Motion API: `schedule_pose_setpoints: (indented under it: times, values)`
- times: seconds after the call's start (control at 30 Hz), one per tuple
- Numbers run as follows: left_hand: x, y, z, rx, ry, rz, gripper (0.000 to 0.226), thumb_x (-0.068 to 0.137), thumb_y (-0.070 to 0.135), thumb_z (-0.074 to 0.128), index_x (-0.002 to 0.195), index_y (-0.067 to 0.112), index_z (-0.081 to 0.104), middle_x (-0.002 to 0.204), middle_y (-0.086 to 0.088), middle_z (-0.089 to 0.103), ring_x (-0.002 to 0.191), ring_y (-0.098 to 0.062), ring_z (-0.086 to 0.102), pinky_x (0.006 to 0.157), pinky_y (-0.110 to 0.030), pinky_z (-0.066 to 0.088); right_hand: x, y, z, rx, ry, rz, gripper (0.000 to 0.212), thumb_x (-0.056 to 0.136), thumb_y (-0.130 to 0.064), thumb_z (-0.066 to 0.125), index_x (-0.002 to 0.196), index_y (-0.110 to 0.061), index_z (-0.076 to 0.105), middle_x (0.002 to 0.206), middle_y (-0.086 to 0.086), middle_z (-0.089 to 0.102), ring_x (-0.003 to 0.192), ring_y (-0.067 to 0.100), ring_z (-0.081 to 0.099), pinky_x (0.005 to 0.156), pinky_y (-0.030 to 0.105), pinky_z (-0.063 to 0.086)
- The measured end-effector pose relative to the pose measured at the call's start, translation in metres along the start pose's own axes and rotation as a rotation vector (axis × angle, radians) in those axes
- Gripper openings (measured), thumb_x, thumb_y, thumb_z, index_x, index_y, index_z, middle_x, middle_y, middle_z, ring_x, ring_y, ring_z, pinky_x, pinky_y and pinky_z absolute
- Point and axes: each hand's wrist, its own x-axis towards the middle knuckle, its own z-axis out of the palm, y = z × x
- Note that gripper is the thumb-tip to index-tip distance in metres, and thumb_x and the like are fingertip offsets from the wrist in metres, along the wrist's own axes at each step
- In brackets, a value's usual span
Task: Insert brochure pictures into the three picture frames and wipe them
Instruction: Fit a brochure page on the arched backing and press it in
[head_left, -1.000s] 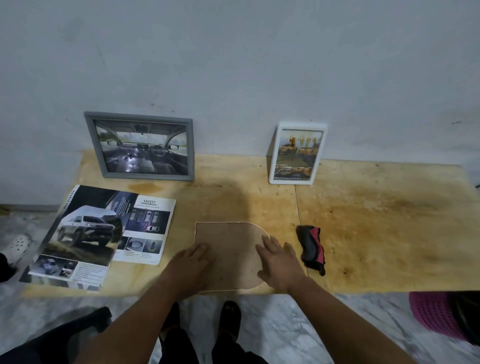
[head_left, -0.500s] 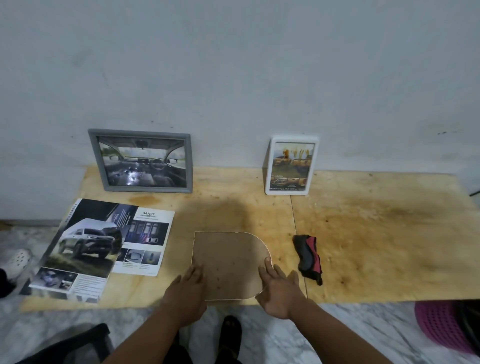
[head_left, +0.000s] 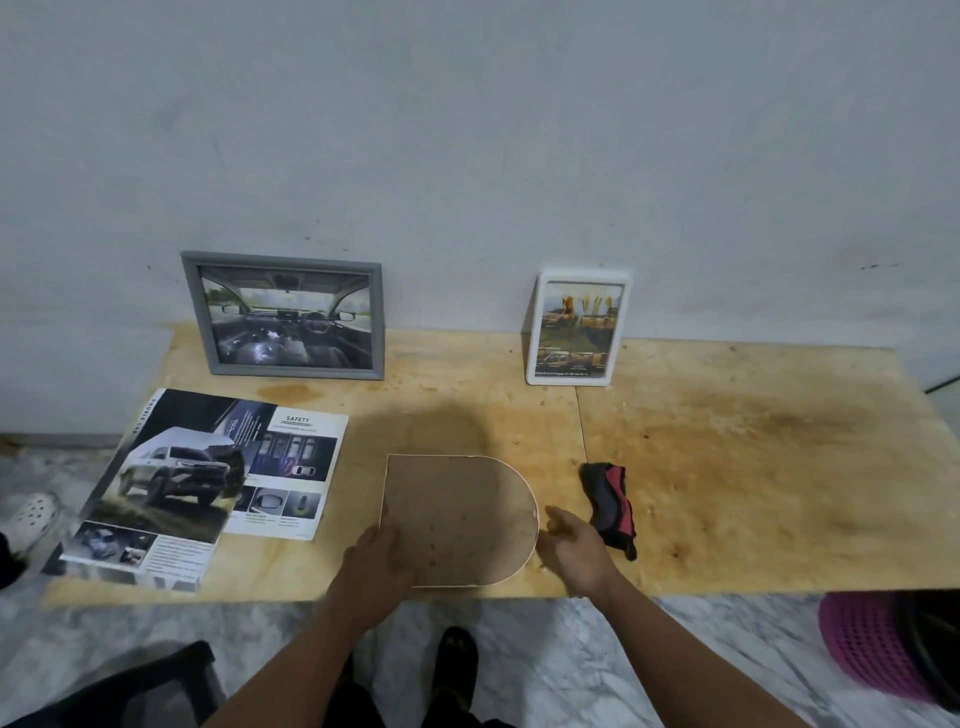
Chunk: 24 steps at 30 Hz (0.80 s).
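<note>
Grey landscape frame (head_left: 283, 315) leaned upright against the wall, holding a car-interior picture. White portrait frame (head_left: 575, 328) stood upright further right, holding a yellow-toned picture. Arch-shaped frame (head_left: 460, 519) lay face down near the board's front edge, brown backing up, rounded end to the right. Car brochure pages (head_left: 208, 483) lay flat and overlapping at left. Red-and-black cloth (head_left: 609, 501) lay crumpled just right of the arch frame.
</note>
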Motion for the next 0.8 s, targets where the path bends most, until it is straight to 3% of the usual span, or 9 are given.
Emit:
schedule_pose_setpoints:
  times: [0.07, 0.13, 0.2, 0.27, 0.33, 0.47, 0.6, 0.8]
  values:
    - [0.001, 0.003, 0.007, -0.046, 0.007, -0.022, 0.098, 0.067, 0.053, 0.051, 0.159, 0.025, 0.033, 0.164, -0.006, 0.031, 0.142, -0.037, 0.039, 0.117, -0.041, 0.034, -0.005, -0.002, 0.001, 0.083, -0.004, 0.062, 0.072, 0.093, -0.011, 0.066, 0.157, -0.009, 0.033, 0.099, 0.01, 0.068, 0.077, 0.021, 0.061, 0.063, 0.034, 0.048]
    - [-0.001, 0.007, 0.009, -0.076, 0.027, -0.028, 0.099, 0.063, 0.057, 0.052, 0.157, 0.026, 0.036, 0.164, -0.005, 0.029, 0.144, -0.036, 0.036, 0.118, -0.041, 0.03, -0.006, 0.001, 0.002, 0.131, 0.001, 0.116, 0.07, 0.094, -0.012, 0.06, 0.158, -0.015, 0.032, 0.082, 0.009, 0.058, 0.066, 0.016, 0.049, 0.054, 0.029, 0.039]
    - [-0.003, 0.008, 0.009, -0.094, 0.06, -0.027, 0.095, 0.066, 0.058, 0.056, 0.155, 0.031, 0.037, 0.166, -0.001, 0.026, 0.145, -0.036, 0.034, 0.116, -0.045, 0.032, -0.005, 0.003, 0.004, 0.227, 0.005, 0.153, 0.063, 0.095, -0.016, 0.064, 0.153, -0.02, 0.04, 0.079, 0.007, 0.054, 0.066, 0.016, 0.046, 0.053, 0.028, 0.036]
    - [-0.005, 0.008, 0.007, -0.104, 0.1, -0.006, 0.091, 0.068, 0.056, 0.058, 0.154, 0.033, 0.038, 0.165, 0.002, 0.027, 0.144, -0.036, 0.034, 0.115, -0.045, 0.033, -0.007, -0.001, 0.009, 0.324, -0.02, 0.176, 0.039, 0.095, -0.025, 0.069, 0.132, -0.022, 0.058, 0.078, 0.004, 0.055, 0.066, 0.015, 0.049, 0.056, 0.029, 0.04]
    - [-0.007, 0.011, 0.004, -0.126, 0.116, 0.013, 0.092, 0.065, 0.057, 0.056, 0.152, 0.033, 0.041, 0.163, 0.004, 0.033, 0.143, -0.034, 0.036, 0.115, -0.042, 0.032, -0.006, -0.004, 0.014, 0.366, -0.031, 0.185, 0.022, 0.095, -0.029, 0.071, 0.109, -0.013, 0.07, 0.076, 0.005, 0.055, 0.063, 0.015, 0.051, 0.061, 0.03, 0.046]
    - [-0.007, 0.009, 0.0, -0.269, 0.125, -0.036, 0.087, 0.067, 0.051, 0.07, 0.149, 0.029, 0.047, 0.155, 0.005, 0.046, 0.139, -0.03, 0.045, 0.116, -0.048, 0.038, 0.004, -0.002, 0.016, 0.399, 0.062, 0.166, 0.023, 0.097, -0.011, 0.066, 0.109, 0.008, 0.064, 0.064, 0.012, 0.048, 0.048, 0.019, 0.036, 0.047, 0.027, 0.031]
    - [-0.004, 0.011, -0.002, -0.332, 0.126, -0.037, 0.077, 0.075, 0.033, 0.083, 0.146, 0.022, 0.053, 0.146, -0.001, 0.056, 0.134, -0.023, 0.053, 0.117, -0.041, 0.038, 0.005, -0.006, 0.014, 0.418, 0.062, 0.228, 0.004, 0.095, -0.008, 0.068, 0.097, -0.008, 0.065, 0.071, 0.011, 0.064, 0.053, 0.017, 0.054, 0.054, 0.026, 0.045]
    - [0.001, 0.01, -0.007, -0.317, 0.093, -0.071, 0.075, 0.083, 0.026, 0.08, 0.15, 0.021, 0.048, 0.145, -0.002, 0.056, 0.131, -0.022, 0.054, 0.108, -0.032, 0.042, 0.011, 0.001, 0.017, 0.319, 0.072, 0.266, 0.019, 0.097, -0.004, 0.062, 0.114, 0.0, 0.066, 0.067, 0.007, 0.064, 0.048, 0.013, 0.054, 0.05, 0.025, 0.041]
